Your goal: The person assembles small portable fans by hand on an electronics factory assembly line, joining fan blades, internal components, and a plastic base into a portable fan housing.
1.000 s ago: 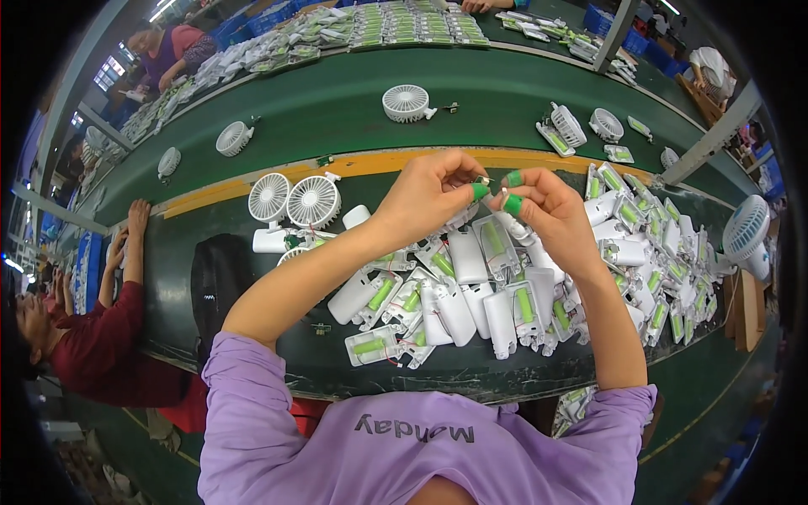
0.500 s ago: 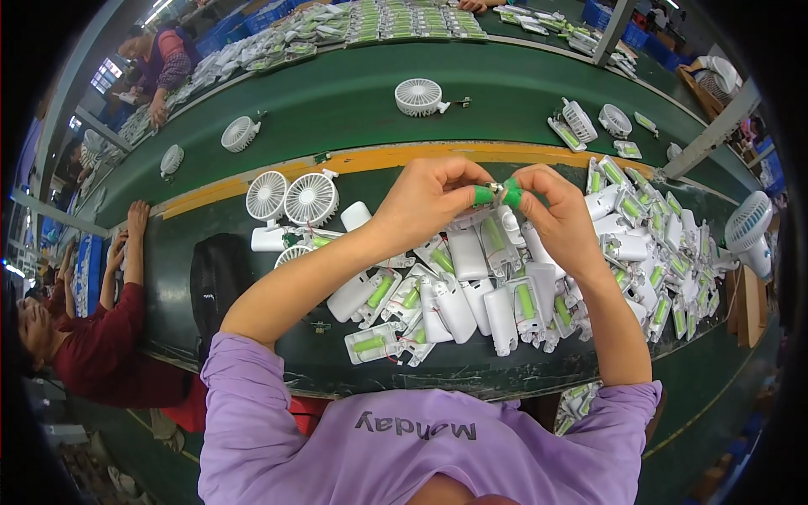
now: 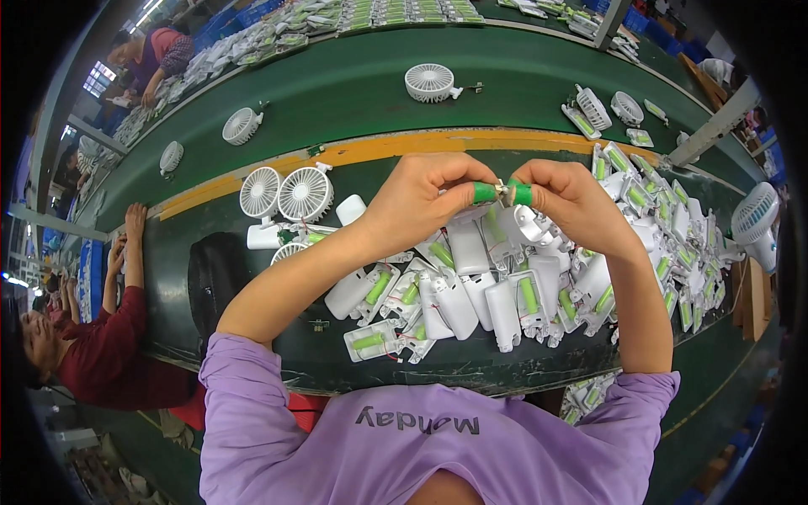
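My left hand (image 3: 421,202) and my right hand (image 3: 581,206) meet above the worktable, fingertips almost touching. Both are closed in a pinch, with green tape round fingers of each. Between them shows a small pale part (image 3: 502,189), too small to name. Just below my right hand is a white plastic piece with a rounded end (image 3: 532,225). Under and around my hands lies a heap of white fan handle housings (image 3: 454,307), several open with green battery cells (image 3: 528,295) and thin wires showing. Two white round fan heads (image 3: 305,194) lie left of my left forearm.
Beyond a yellow strip (image 3: 353,156), a green conveyor belt (image 3: 337,93) carries white fan heads (image 3: 429,82). More housings (image 3: 648,210) pile up at the right, near a white fan (image 3: 756,215). A black bag (image 3: 215,282) lies left; a co-worker in dark red (image 3: 105,345) sits beyond it.
My right hand and elbow have shifted outward to the right, while both pinches stay close together. The fan heads on the belt have moved slightly right relative to the table.
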Available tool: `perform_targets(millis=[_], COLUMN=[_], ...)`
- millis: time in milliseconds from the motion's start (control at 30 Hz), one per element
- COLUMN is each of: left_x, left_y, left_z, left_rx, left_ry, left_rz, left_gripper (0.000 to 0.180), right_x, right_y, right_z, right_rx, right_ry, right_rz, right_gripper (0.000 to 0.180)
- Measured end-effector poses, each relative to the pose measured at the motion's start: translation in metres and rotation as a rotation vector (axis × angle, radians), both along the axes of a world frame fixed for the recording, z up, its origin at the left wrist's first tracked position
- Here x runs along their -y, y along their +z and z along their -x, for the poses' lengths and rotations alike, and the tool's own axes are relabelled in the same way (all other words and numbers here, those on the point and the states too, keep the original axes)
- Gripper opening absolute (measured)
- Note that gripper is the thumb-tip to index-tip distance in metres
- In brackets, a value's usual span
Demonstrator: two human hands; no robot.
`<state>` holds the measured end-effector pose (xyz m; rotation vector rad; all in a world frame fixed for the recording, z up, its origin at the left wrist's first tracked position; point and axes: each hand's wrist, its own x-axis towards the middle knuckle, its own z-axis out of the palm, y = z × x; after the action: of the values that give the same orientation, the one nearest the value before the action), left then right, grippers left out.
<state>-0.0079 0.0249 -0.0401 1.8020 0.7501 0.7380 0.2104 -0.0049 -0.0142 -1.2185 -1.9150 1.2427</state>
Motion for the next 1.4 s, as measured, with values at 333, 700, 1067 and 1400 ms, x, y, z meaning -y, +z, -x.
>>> perform_targets(millis=[333,700,1067,1400], left_x=[-0.005,-0.004,-0.163,-0.220], left_y=[0.003,0.005,-0.057,-0.080], left_z=[0.000,-0.008,-0.069,-0.120], left_rx=[-0.009,0.011,-0.356,-1.041], left_ry=[-0.065,-0.015,0.051,0.153], left_rz=[-0.205,-0.061,-0.952,-0.994], left_gripper=[0.014,0.012,0.034,0.034], right_x=[0.009,0.001,-0.122,-0.075], right_y=[0.005,-0.014,-0.011,-0.035], right_z=[0.005,0.005,-0.105,-0.082], right_rx=[0.200,0.138,0.073,0.834], right_ry=[-0.099,-0.186,-0.515,-0.029], right_rz=[-0.188,-0.308,-0.125,0.126], right_gripper=[0.016,0.016,0.025,0.028])
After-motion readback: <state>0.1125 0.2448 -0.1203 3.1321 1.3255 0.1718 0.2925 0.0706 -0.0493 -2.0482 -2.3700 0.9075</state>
